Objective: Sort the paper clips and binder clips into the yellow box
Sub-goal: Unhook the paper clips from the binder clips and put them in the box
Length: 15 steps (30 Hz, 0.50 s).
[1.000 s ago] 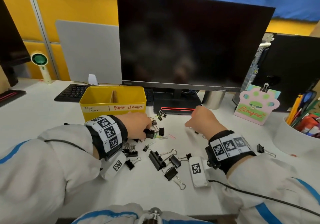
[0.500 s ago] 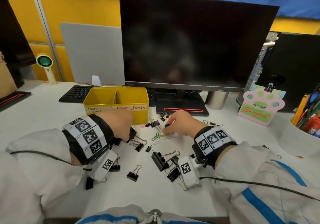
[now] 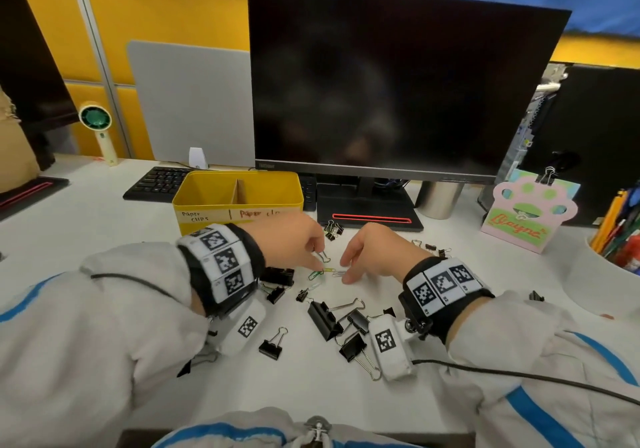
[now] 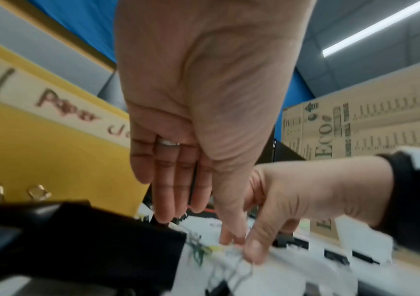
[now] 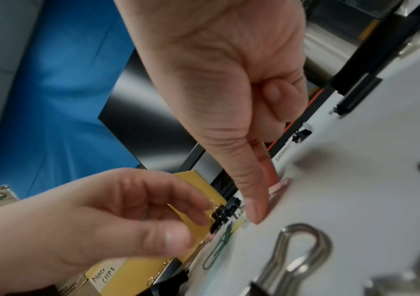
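Head view: at 5 o'clock from yellow box (image 3: 214,202), left hand (image 3: 294,240) pinches binder clip (image 3: 323,257); right hand (image 3: 374,253), fingers (image 3: 348,276) straight, pins paper clips (image 3: 327,270), probably for gathering.

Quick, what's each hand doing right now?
Left hand: pinching a small binder clip.
Right hand: open, straight finger pressing a silver paper clip.

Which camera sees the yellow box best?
The head view: the yellow box shows nearly whole, both compartments. The left wrist sees only its labelled front wall; the right wrist, only patches behind the left hand.
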Motion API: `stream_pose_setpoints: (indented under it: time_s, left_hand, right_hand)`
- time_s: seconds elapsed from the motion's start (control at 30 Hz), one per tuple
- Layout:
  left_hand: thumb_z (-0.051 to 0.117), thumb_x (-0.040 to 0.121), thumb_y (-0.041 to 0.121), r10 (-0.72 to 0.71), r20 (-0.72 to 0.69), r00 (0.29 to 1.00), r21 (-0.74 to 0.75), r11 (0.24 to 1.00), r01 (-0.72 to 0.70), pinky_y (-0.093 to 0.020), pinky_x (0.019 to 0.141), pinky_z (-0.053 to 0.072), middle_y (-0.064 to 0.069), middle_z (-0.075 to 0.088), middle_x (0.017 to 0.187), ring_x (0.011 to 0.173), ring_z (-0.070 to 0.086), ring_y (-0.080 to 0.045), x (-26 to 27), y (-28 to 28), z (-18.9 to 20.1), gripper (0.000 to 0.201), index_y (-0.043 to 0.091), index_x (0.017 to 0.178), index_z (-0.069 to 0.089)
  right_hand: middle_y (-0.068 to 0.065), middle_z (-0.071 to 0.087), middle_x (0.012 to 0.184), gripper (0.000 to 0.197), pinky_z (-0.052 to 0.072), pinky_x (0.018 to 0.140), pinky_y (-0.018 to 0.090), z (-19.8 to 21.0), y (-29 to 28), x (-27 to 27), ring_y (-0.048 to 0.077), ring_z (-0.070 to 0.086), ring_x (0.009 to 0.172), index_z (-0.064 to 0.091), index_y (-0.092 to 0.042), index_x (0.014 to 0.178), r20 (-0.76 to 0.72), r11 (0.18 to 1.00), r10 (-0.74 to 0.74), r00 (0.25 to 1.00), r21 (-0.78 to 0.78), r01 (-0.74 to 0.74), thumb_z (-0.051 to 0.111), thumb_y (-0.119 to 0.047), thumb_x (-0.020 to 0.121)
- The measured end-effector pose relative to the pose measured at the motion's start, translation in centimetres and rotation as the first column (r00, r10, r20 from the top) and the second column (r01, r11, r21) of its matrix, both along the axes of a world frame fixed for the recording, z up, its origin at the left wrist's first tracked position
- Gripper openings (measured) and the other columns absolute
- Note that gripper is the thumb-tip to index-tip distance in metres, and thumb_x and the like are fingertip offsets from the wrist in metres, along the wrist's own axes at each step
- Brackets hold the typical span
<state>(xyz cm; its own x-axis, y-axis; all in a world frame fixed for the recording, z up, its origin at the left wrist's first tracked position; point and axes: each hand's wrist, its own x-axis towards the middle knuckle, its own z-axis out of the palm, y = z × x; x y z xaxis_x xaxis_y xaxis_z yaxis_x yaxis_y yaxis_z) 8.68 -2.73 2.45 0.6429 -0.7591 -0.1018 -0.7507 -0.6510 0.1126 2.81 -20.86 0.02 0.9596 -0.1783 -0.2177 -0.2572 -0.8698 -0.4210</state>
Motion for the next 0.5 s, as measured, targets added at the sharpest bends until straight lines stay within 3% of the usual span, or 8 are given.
stream_pose_setpoints:
  time_s: [0.1,0.17,0.27,0.33,0.43,0.5]
  left_hand:
    - [0.079,0.075,0.056,-0.023,-0.049,0.999,0.139,0.99,0.029,-0.025,0.083,0.049,0.007,0.065,0.116,0.093,0.056,-0.011,-0.1,-2.0,-1.0,0.067,0.025,0.131,0.061]
    - [0.082,0.075,0.051,-0.039,-0.04,0.998,0.183,0.982,0.046,-0.024,0.08,0.049,0.004,0.067,0.115,0.09,0.057,-0.013,-0.2,-2.8,-1.1,0.066,0.021,0.131,0.064]
    - [0.083,0.079,0.036,-0.01,-0.062,0.998,0.148,0.989,0.019,-0.025,0.078,0.054,0.004,0.074,0.104,0.087,0.066,-0.015,-0.3,-3.1,-1.3,0.041,0.018,0.114,0.075]
    - [0.084,0.08,0.025,0.04,-0.123,0.992,0.074,0.997,-0.031,-0.022,0.069,0.056,0.001,0.076,0.094,0.081,0.071,-0.015,-0.1,-2.8,-1.7,0.024,0.015,0.101,0.079]
    - [0.08,0.082,0.01,0.116,-0.338,0.934,-0.061,0.988,-0.145,-0.015,0.046,0.048,-0.001,0.072,0.066,0.048,0.064,-0.007,0.1,-2.0,-2.0,0.01,0.008,0.091,0.077]
    - [0.076,0.084,0.009,0.146,-0.397,0.906,-0.114,0.972,-0.207,-0.015,0.046,0.048,-0.004,0.072,0.067,0.045,0.061,-0.006,0.5,-1.4,-2.1,0.005,0.008,0.089,0.076]
  right_hand:
    - [-0.009,0.071,0.08,0.02,0.055,0.079,0.031,-0.4,-0.1,-0.1,0.013,0.067,0.084,0.082,-0.023,0.082,0.061,0.998,0.003,0.998,0.069,-0.008,0.092,-0.02,0.066]
    - [-0.009,0.072,0.077,0.014,0.054,0.076,0.029,-0.7,-0.1,-0.1,0.011,0.066,0.08,0.082,-0.022,0.079,0.078,0.997,0.012,0.997,0.081,-0.019,0.09,-0.019,0.069]
    - [-0.008,0.07,0.073,0.008,0.051,0.07,0.027,-1.0,0.0,-0.1,0.008,0.063,0.071,0.08,-0.018,0.082,0.083,0.993,0.065,0.994,0.09,-0.073,0.085,-0.016,0.075]
    - [-0.006,0.07,0.074,0.006,0.054,0.071,0.029,-1.3,0.0,-0.2,0.008,0.061,0.069,0.078,-0.014,0.085,0.067,0.992,0.097,0.993,0.078,-0.102,0.08,-0.017,0.08]
    - [-0.001,0.074,0.084,0.007,0.056,0.077,0.034,-1.7,-0.4,-0.2,0.013,0.063,0.074,0.076,-0.012,0.084,0.043,0.992,0.104,0.994,0.063,-0.106,0.075,-0.019,0.084]
    - [0.004,0.073,0.083,0.011,0.054,0.062,0.03,-1.7,-0.6,-0.3,0.015,0.059,0.065,0.074,-0.01,0.081,0.079,0.985,0.026,0.997,0.168,-0.039,0.073,-0.02,0.086]
